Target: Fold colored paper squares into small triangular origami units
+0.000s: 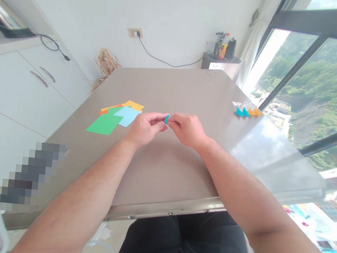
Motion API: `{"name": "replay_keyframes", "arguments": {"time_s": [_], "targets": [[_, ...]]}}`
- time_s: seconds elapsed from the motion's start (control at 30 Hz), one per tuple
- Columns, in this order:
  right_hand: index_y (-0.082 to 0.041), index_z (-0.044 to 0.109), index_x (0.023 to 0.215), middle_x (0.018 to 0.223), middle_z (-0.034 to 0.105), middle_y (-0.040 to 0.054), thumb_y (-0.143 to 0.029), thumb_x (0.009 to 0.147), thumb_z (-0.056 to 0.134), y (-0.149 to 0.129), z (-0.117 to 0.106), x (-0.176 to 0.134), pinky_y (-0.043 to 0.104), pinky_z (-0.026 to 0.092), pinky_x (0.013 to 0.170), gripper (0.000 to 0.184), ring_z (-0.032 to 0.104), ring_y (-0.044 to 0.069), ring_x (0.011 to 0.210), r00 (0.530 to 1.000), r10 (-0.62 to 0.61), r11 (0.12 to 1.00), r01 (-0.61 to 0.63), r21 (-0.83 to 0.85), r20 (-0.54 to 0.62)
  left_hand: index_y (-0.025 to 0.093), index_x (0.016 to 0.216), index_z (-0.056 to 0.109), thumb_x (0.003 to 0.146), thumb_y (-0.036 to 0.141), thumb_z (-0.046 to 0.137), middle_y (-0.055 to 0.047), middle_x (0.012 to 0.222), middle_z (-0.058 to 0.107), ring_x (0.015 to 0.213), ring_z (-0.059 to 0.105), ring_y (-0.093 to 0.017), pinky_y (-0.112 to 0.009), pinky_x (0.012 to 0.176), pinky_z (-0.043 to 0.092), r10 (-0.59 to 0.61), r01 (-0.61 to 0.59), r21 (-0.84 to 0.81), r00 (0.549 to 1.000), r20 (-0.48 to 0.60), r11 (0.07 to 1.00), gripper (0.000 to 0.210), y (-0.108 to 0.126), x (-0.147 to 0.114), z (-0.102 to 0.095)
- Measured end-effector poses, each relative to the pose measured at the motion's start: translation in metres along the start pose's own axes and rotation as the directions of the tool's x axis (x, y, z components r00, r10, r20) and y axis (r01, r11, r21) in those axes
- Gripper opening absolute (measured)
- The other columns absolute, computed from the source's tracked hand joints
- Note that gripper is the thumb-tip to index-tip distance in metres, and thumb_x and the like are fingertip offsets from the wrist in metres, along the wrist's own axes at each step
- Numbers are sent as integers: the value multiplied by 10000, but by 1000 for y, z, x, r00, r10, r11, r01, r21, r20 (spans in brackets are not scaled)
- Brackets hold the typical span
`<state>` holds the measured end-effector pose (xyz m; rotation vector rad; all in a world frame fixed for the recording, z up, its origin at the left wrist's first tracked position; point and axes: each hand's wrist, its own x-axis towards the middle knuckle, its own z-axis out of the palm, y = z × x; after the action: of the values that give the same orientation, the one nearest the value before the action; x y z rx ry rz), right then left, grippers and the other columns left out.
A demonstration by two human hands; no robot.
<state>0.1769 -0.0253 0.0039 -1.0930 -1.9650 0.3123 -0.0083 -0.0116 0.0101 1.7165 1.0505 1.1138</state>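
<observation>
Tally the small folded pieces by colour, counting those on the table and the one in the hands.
Blue: 3, with 2 blue folded pieces on the table and 1 held blue piece at the fingertips of the left hand and right hand
Yellow-orange: 2 yellow-orange folded pieces on the table
Total: 5

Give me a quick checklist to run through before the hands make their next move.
1. Small blue paper gripped by left hand: ok, between the fingers.
2. Right hand on the same paper: ok, fingertips at it.
3. Folds of that paper even: cannot tell, too small and partly covered by fingers.
4. Four folded pieces clear of both hands: ok, in a row near the table's window side.
5. Loose sheets squared up: not ok, they overlap at differing angles.
6. Left hand clear of the light blue sheet: cannot tell, very close in view.
</observation>
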Motion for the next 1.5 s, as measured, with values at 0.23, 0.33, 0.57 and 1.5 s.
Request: {"name": "replay_keyframes", "arguments": {"time_s": [0.23, 0.33, 0.57, 1.5], "targets": [[-209, 593, 738, 705, 620, -19, -280, 861, 616, 1, 3, 3, 267, 328, 616, 145, 479, 122, 644, 993, 103, 994, -100, 46, -65, 209, 1023, 803, 716, 347, 821, -43, 857, 773, 749, 702, -186, -368, 784, 591, 28, -28, 6, 1000, -12, 1000, 337, -7, 2, 3], [-206, 569, 716, 718, 614, -14, -280, 868, 610, 2, 5, 3, 267, 350, 619, 174, 487, 119, 656, 993, 74, 995, -67, 75, -94, 204, 1008, 802, 719, 398, 830, -41, 813, 761, 727, 694, -180, -366, 771, 591, 22, -22, -22, 999, -28, 1000, 350, -5, 2, 3], [-213, 693, 982, 973, 721, 28, -317, 813, 710, -5, 3, 4, 301, 487, 692, 199, 621, 134, 720, 972, 217, 952, -192, 238, -87, 185, 961, 773, 698, 491, 857, -67, 898, 782, 818, 726, -202, -363, 800, 600, 62, -67, -42, 992, -109, 997, 412, -5, 1, 6], [-199, 650, 769, 622, 646, -19, -328, 774, 702, -16, 2, 5, 245, 418, 528, 139, 567, 113, 573, 920, 393, 794, -332, 509, -13, 173, 781, 714, 678, 282, 818, -5, 719, 700, 665, 653, -138, -280, 643, 548, -33, -12, -275, 987, -159, 961, 183, 2, 0, 15]]}}
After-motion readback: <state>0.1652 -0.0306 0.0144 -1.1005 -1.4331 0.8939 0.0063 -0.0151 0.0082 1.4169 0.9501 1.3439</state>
